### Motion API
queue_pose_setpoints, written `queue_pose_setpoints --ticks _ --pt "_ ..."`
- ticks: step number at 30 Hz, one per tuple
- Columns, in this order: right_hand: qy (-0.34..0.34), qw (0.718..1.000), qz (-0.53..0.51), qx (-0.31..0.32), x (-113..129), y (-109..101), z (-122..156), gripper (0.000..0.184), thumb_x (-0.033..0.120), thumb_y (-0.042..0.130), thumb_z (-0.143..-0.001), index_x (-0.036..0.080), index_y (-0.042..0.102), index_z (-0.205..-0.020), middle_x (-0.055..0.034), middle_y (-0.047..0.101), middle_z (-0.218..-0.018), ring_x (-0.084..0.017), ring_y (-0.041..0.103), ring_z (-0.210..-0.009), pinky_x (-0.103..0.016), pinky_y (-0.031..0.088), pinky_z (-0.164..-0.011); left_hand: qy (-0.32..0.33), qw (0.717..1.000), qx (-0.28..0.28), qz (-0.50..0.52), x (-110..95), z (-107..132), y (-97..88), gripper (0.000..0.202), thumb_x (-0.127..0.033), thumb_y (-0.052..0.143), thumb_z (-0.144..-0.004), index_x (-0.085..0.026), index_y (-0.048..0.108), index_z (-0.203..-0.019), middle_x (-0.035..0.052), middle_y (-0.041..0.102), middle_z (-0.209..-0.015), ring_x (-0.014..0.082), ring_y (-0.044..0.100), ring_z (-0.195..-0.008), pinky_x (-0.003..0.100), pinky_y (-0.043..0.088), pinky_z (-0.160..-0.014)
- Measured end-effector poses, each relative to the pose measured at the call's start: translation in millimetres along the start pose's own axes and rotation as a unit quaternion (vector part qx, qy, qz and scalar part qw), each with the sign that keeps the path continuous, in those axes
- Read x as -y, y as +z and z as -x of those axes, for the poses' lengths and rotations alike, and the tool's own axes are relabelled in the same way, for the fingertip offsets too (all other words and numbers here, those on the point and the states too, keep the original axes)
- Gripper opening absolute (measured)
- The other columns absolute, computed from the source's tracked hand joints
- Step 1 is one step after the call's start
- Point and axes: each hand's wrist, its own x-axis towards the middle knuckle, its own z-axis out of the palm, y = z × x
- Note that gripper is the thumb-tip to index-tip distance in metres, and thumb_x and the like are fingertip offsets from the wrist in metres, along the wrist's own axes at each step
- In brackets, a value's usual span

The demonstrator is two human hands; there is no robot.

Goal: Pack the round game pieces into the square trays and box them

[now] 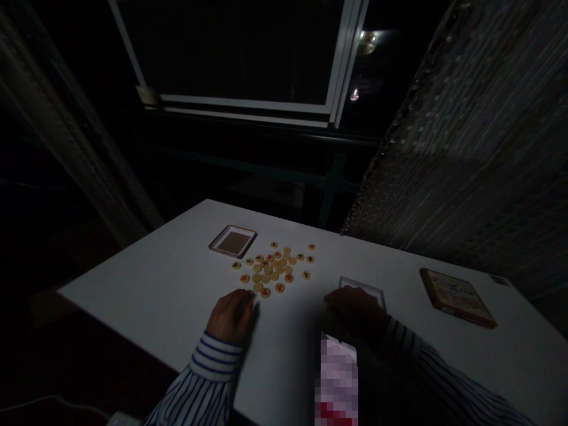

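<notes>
A loose cluster of round, pale wooden Chinese chess pieces (pixel 274 276) lies mid-table, some showing red or dark marks and others blank. My left hand (pixel 231 315) rests on the table just in front of the cluster's near left edge. Its fingers are curled in, and I cannot make out what, if anything, they hold. To the right of the pieces, my right hand (pixel 357 305) is closed, its fingertips pointing left toward them; its grip is in deep shadow. Behind that hand shows part of a white open box (pixel 375 291).
A shallow open box (pixel 214 244) sits left behind the pieces on the white table (pixel 146 278). A flat box with a printed top (pixel 459 296) lies at the right. Close to me is a pixelated pinkish item (pixel 338 378). A beaded curtain (pixel 444 171) hangs beyond the right edge.
</notes>
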Motion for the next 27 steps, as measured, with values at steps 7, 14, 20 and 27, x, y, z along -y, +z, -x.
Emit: queue_pose_setpoints --ticks 7,14,20,27 --pt "-0.064 0.996 0.004 0.060 25 -14 -28 0.026 0.026 0.037 -0.080 0.019 0.059 -0.094 -0.0075 0.061 -0.089 -0.018 0.054 -0.081 -0.031 0.036 -0.069 -0.026 0.999 0.032 -0.023 17 -11 3.4 0.028 -0.033 0.046 -0.076 -0.014 0.060 -0.091 0.0098 0.063 -0.092 0.0216 0.058 -0.084 0.036 0.046 -0.076" --pt "-0.109 0.993 0.015 0.051 48 -9 -54 0.026 0.026 0.036 -0.081 0.018 0.057 -0.094 -0.0075 0.060 -0.090 -0.019 0.050 -0.085 -0.032 0.032 -0.069 -0.062 0.998 -0.014 -0.009 23 -18 10.7 0.028 -0.030 0.045 -0.076 -0.014 0.059 -0.093 0.0088 0.063 -0.090 0.0207 0.057 -0.084 0.035 0.046 -0.076" --pt "-0.118 0.993 0.010 0.029 79 -3 -86 0.026 0.029 0.037 -0.080 0.018 0.057 -0.093 -0.0068 0.059 -0.088 -0.019 0.049 -0.085 -0.032 0.031 -0.070 -0.087 0.993 -0.077 0.013 22 -8 17.1 0.024 -0.027 0.042 -0.076 -0.015 0.059 -0.088 0.0082 0.063 -0.086 0.0199 0.057 -0.081 0.036 0.046 -0.074" --pt "-0.096 0.995 0.000 0.004 109 11 -118 0.026 0.031 0.039 -0.079 0.019 0.057 -0.094 -0.0067 0.058 -0.090 -0.020 0.047 -0.088 -0.034 0.029 -0.076 -0.093 0.992 -0.074 0.039 24 -6 19.6 0.023 -0.028 0.041 -0.076 -0.017 0.058 -0.087 0.0070 0.063 -0.085 0.0193 0.056 -0.080 0.035 0.046 -0.073"
